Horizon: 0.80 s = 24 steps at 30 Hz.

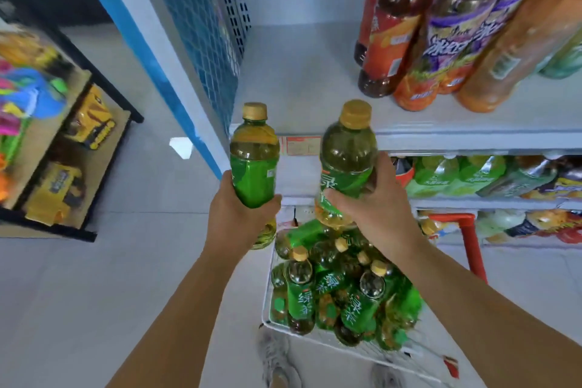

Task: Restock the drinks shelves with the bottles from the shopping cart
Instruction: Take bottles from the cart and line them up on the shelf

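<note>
My left hand (236,214) grips a green-tea bottle (254,154) with a gold cap, held upright by its lower half. My right hand (376,208) grips a second green-tea bottle (346,154), tilted slightly left. Both bottles hang in front of the edge of the middle drinks shelf (302,72), whose left part is bare. Below my arms the white wire shopping cart (267,305) holds several more green-tea bottles (343,287) piled loosely.
Large brown, purple and orange drink bottles (441,41) stand on the shelf's right side. Lower shelves (472,179) carry green and mixed bottles. A blue-and-white upright (163,72) borders the shelf's left. A dark rack with yellow boxes (78,135) stands at left. My shoes show on the floor.
</note>
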{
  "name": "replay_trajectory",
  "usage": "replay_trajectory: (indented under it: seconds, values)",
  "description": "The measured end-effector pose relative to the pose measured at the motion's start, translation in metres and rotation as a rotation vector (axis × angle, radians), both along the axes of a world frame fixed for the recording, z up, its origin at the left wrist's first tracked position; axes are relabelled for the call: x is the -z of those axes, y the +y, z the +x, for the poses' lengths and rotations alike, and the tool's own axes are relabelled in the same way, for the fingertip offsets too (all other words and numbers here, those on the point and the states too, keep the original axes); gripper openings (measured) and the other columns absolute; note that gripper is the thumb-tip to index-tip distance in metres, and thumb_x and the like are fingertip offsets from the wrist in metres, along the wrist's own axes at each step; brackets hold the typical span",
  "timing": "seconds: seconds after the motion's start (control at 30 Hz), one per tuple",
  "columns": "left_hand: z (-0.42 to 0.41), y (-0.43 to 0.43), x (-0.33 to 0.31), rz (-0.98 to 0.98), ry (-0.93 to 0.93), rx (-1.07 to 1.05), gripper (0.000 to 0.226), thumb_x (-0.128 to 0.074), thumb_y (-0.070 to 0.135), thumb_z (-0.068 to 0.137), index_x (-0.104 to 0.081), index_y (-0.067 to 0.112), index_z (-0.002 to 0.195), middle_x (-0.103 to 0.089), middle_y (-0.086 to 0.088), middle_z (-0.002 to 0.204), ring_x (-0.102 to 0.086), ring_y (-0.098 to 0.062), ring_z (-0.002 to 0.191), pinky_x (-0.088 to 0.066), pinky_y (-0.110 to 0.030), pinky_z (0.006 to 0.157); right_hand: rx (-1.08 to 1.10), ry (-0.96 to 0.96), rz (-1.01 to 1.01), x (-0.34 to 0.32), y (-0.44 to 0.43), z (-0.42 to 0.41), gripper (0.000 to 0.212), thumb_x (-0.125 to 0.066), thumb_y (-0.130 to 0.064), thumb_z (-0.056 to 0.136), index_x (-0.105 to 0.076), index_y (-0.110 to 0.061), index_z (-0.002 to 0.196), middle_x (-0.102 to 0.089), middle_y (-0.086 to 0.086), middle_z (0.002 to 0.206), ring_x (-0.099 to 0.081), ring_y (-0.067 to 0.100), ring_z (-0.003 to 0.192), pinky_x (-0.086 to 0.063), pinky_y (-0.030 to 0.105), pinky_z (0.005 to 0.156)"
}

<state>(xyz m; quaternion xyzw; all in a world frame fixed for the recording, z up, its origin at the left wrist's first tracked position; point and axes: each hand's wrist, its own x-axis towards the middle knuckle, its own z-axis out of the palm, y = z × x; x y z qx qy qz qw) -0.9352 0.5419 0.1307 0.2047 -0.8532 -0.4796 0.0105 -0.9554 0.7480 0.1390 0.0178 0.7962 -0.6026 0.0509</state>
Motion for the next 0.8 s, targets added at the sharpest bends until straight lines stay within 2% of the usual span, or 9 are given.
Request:
replay_trajectory:
  seconds: [0.13, 0.23, 0.33, 0.43, 0.57, 0.67, 0.8]
  values:
    - [-0.035, -0.029, -0.018, -0.093, 0.082, 0.058, 0.051, -0.082, 0.027, 0.073, -0.043, 0.029, 0.106, -0.056, 0.015, 0.085, -0.055, 0.000, 0.075, -0.039, -0.014, 0.056, 0.045, 0.155, 0.007, -0.035, -0.024, -0.045, 0.057, -0.081, -0.018, 0.071, -0.050, -0.025, 0.118, -0.064, -0.016, 0.100, -0.062, -0.001, 0.091, -0.049, 0.015, 0.079]
    - [-0.054, -0.038, -0.023, -0.141, 0.114, 0.069, 0.055, -0.083, 0.029, 0.071, -0.042, 0.027, 0.108, -0.053, 0.018, 0.084, -0.055, -0.001, 0.076, -0.041, -0.015, 0.056, 0.023, 0.255, 0.028, -0.051, -0.035, -0.075, 0.060, -0.080, -0.015, 0.073, -0.045, -0.029, 0.119, -0.060, -0.020, 0.105, -0.059, -0.007, 0.097, -0.048, 0.012, 0.082]
    - [-0.067, -0.041, -0.022, -0.123, 0.163, 0.050, 0.055, -0.084, 0.031, 0.070, -0.045, 0.025, 0.109, -0.056, 0.015, 0.086, -0.057, -0.003, 0.080, -0.046, -0.019, 0.059, 0.006, 0.309, 0.056, -0.055, -0.045, -0.101, 0.060, -0.079, -0.014, 0.074, -0.045, -0.024, 0.122, -0.060, -0.010, 0.110, -0.056, -0.007, 0.097, -0.046, 0.008, 0.081]
    - [-0.079, -0.039, -0.025, -0.071, 0.240, 0.044, 0.053, -0.084, 0.028, 0.070, -0.047, 0.025, 0.109, -0.058, 0.013, 0.086, -0.059, -0.005, 0.079, -0.045, -0.016, 0.058, 0.008, 0.343, 0.047, -0.050, -0.050, -0.125, 0.057, -0.079, -0.016, 0.074, -0.048, -0.020, 0.122, -0.063, -0.006, 0.107, -0.061, 0.004, 0.099, -0.052, 0.026, 0.089]
    - [-0.093, -0.038, -0.028, -0.004, 0.344, 0.047, 0.050, -0.084, 0.029, 0.071, -0.048, 0.035, 0.104, -0.061, 0.014, 0.090, -0.060, 0.000, 0.081, -0.048, -0.016, 0.064, 0.015, 0.375, 0.041, -0.038, -0.050, -0.153, 0.061, -0.080, -0.021, 0.073, -0.050, -0.015, 0.125, -0.066, -0.005, 0.106, -0.064, 0.008, 0.098, -0.054, 0.037, 0.090]
    - [-0.105, -0.036, -0.026, 0.012, 0.414, 0.038, 0.044, -0.084, 0.030, 0.071, -0.048, 0.041, 0.094, -0.062, 0.015, 0.088, -0.060, 0.006, 0.077, -0.046, -0.012, 0.061, -0.013, 0.424, 0.076, -0.027, -0.047, -0.166, 0.060, -0.080, -0.025, 0.073, -0.050, -0.020, 0.125, -0.066, -0.007, 0.107, -0.064, 0.009, 0.099, -0.054, 0.039, 0.090]
    - [-0.120, -0.035, -0.020, 0.081, 0.525, 0.047, 0.041, -0.085, 0.035, 0.065, -0.055, 0.036, 0.093, -0.068, 0.013, 0.081, -0.063, 0.005, 0.074, -0.045, -0.009, 0.056, -0.053, 0.516, 0.073, -0.010, -0.047, -0.178, 0.056, -0.079, -0.030, 0.074, -0.050, -0.026, 0.121, -0.066, -0.011, 0.107, -0.063, 0.004, 0.099, -0.053, 0.039, 0.091]
